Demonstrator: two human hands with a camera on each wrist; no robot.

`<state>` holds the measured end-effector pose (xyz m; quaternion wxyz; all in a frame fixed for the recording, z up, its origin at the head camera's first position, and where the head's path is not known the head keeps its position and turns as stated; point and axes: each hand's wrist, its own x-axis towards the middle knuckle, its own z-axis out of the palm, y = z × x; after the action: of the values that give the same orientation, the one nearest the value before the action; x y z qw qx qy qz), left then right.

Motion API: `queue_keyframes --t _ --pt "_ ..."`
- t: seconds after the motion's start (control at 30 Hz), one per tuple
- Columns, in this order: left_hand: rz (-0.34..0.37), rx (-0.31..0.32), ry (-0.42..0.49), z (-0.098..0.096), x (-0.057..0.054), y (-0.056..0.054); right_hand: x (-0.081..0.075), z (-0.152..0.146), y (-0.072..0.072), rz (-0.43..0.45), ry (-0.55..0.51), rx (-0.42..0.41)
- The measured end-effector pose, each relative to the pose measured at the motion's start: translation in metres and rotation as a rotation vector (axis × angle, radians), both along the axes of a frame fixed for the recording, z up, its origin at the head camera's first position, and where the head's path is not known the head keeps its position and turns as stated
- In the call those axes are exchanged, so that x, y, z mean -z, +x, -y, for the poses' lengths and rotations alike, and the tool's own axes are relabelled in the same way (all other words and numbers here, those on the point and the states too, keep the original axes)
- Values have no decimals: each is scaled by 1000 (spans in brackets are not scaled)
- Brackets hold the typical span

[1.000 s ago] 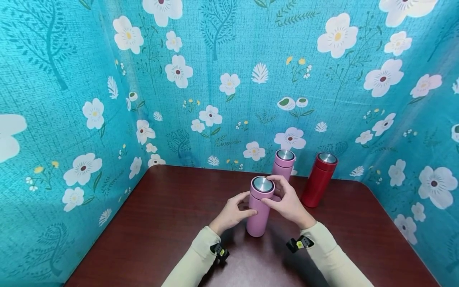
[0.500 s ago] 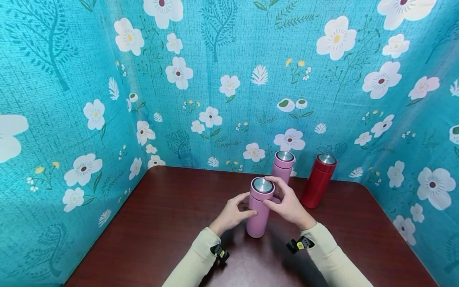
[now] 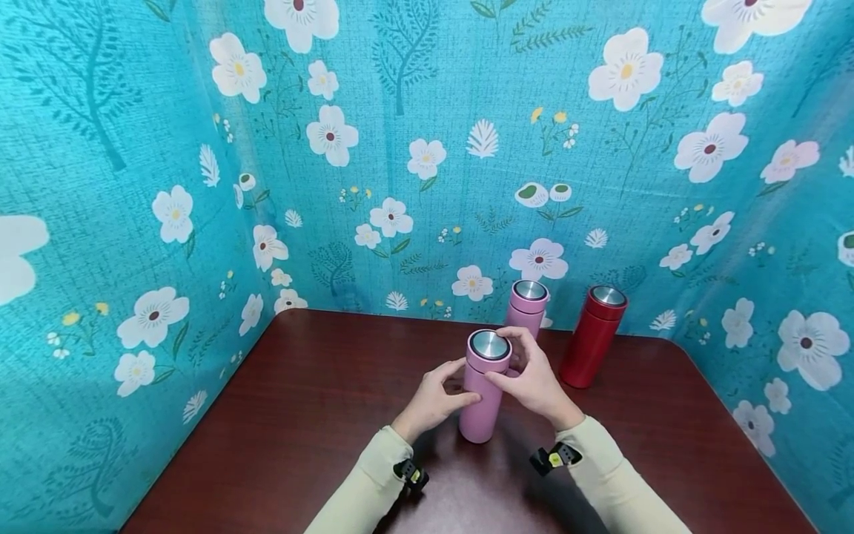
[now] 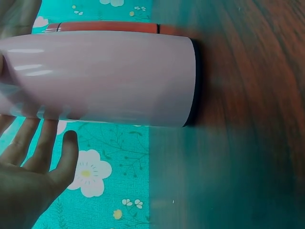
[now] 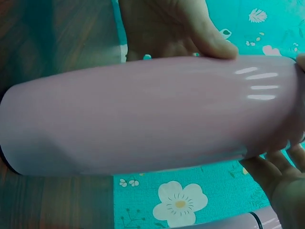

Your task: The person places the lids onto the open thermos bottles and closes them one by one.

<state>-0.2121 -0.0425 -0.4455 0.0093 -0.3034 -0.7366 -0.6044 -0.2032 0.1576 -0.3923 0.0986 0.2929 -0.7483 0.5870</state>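
Observation:
A pink thermos flask (image 3: 479, 417) with a silver-topped lid (image 3: 489, 345) stands upright between both hands on the table. My left hand (image 3: 434, 399) grips its body from the left, thumb across the near side. From the right, my right hand (image 3: 536, 380) pinches the flask around its lid, index finger at the top rim and thumb just below the seam. In the left wrist view the flask body (image 4: 109, 78) lies sideways across the picture, its dark base ring towards the tabletop. The right wrist view shows the flask (image 5: 143, 117) with fingers on both sides.
A second pink thermos flask (image 3: 525, 320) stands behind the right hand, partly hidden by it. To its right is a red thermos flask (image 3: 590, 345). The dark wooden table (image 3: 320, 400) meets blue flowered cloth (image 3: 373, 148) at the back and sides.

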Motion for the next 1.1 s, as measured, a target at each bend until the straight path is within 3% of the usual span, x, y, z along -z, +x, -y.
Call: queue_keyframes --t 0.47,0.67,0.9,1.1 --pt "-46 -24 -17 -1 1 4 0 8 11 -16 -7 84" --pt "-21 -27 -30 -2 2 8 0 9 16 -48 -1 81" --pt "6 -40 -48 -5 27 -9 -7 3 18 -61 85 62" --pt "50 -7 -85 6 28 -9 -2 -9 17 -94 131 -11"
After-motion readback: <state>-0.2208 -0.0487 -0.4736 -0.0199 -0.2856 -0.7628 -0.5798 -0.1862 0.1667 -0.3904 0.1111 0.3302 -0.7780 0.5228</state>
